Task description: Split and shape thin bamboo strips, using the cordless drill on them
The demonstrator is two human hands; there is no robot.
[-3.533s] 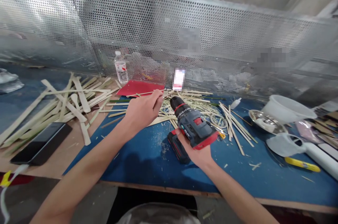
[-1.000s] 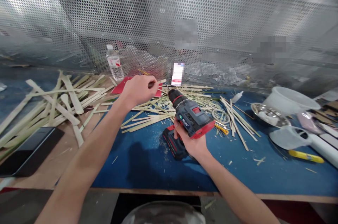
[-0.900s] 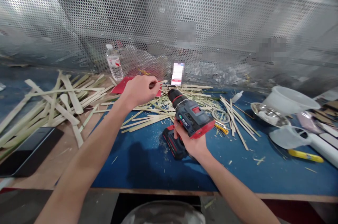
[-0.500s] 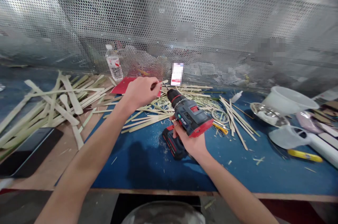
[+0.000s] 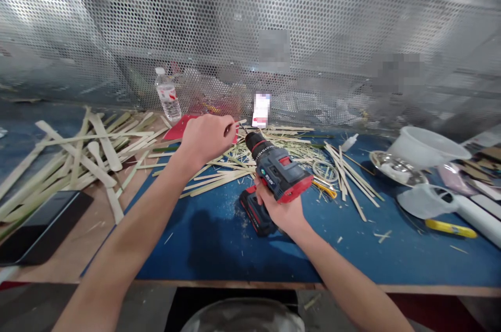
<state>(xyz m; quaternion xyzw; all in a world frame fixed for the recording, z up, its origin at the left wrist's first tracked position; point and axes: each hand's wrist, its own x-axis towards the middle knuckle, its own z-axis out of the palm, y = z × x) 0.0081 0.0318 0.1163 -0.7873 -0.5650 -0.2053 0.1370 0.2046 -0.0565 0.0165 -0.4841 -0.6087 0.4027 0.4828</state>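
My right hand (image 5: pixel 284 209) is wrapped around the handle of a black and red cordless drill (image 5: pixel 282 171), its battery low over the blue mat. The drill's chuck points forward and left, with a thin bit at my left hand's fingertips. My left hand (image 5: pixel 207 136) is closed in a pinch. Just past its fingers shows the pale tip of a bamboo strip (image 5: pixel 243 121); the rest of it is hidden by the hand. Below and behind both hands lie loose bamboo strips (image 5: pixel 219 181) and thin shavings.
Wider bamboo pieces (image 5: pixel 104 144) and a black phone (image 5: pixel 43 225) lie left. A water bottle (image 5: pixel 168 94), red sheet (image 5: pixel 178 129) and lit phone (image 5: pixel 261 110) are by the perforated metal screen (image 5: pixel 195 19). Right are a metal bowl (image 5: pixel 395 167), white tub (image 5: pixel 430 146) and yellow-handled tool (image 5: pixel 450 228).
Both hands and the drill keep nearly the same pose. The view has shifted very slightly; nothing is taken up or let go.
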